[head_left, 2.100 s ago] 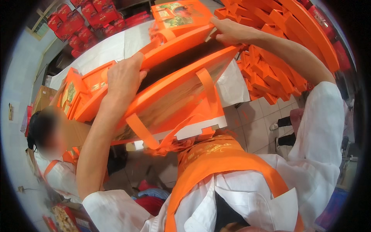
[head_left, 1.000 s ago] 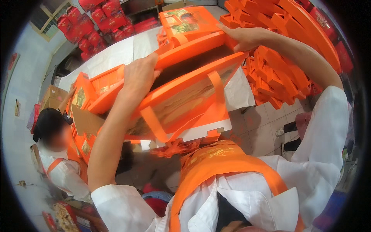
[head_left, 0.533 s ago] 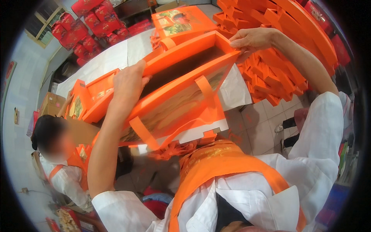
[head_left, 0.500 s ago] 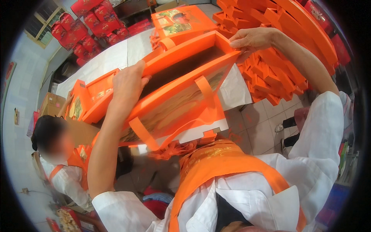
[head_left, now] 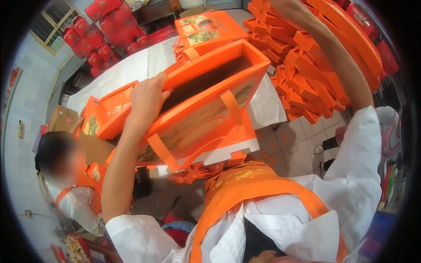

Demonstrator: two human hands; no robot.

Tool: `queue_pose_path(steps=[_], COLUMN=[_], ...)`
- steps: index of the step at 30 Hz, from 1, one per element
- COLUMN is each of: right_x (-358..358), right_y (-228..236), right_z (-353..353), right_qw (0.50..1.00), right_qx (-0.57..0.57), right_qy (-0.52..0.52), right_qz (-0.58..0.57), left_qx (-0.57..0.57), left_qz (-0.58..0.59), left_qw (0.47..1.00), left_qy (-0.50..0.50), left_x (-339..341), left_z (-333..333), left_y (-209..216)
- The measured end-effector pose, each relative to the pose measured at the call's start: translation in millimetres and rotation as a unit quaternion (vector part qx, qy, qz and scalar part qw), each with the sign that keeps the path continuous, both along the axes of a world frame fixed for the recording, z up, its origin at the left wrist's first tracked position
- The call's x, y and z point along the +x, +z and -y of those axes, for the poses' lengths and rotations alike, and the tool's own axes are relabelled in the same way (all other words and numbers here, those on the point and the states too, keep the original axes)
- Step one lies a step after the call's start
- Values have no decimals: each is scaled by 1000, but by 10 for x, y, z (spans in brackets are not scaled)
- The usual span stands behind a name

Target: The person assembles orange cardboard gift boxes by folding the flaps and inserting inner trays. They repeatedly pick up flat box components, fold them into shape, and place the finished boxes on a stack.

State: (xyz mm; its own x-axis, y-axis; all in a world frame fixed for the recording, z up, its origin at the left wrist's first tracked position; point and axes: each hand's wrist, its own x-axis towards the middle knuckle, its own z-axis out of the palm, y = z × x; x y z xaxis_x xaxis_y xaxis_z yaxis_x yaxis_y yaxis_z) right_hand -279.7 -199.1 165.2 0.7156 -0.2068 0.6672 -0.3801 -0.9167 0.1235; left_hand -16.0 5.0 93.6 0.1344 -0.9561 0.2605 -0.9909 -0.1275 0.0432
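A large orange cardboard gift box [head_left: 206, 120] with ribbon handles and a printed landscape panel lies slantwise in front of me. Its top is uncovered, showing a long dark hollow. My left hand [head_left: 149, 98] is closed on the box's rim, fingers over the far side and thumb toward the hollow. Stretched far forward, my right arm passes over a heap of orange cardboard frames [head_left: 311, 83]. My right hand [head_left: 283, 5] is at the picture's top edge beside that heap; its fingers are cut off or blurred.
Another orange printed box [head_left: 210, 28] stands on the white-covered table [head_left: 149, 55]. Red gift boxes [head_left: 116, 26] are stacked at the back left. A co-worker in an orange apron [head_left: 94, 173] is close on my left, and brown cartons [head_left: 63, 118] stand behind. Another person's leg [head_left: 331, 142] shows at right.
My right hand has let go of the box's far right corner and moved up and forward to the heap of frames. My left hand stays on the rim.
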Motion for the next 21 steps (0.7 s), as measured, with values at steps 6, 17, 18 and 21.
queue_pose_path(steps=[6, 17, 18, 21], right_x=[274, 1282, 1330, 1510], right_y=[-611, -38, -466, -591], right_z=[18, -538, -280, -548], right_qw=[994, 878, 895, 918], right_qx=[51, 78, 80, 135], right_qy=[-83, 178, 262, 233], right_qz=[-44, -437, -352, -292], left_qx=[-48, -78, -67, -46], left_qz=[24, -9, -16, 2], left_qw=[998, 995, 996, 999], left_qy=[-40, -66, -62, -19], left_x=[-64, 190, 104, 132], left_z=[52, 44, 103, -56], left_y=[-41, -210, -177, -137])
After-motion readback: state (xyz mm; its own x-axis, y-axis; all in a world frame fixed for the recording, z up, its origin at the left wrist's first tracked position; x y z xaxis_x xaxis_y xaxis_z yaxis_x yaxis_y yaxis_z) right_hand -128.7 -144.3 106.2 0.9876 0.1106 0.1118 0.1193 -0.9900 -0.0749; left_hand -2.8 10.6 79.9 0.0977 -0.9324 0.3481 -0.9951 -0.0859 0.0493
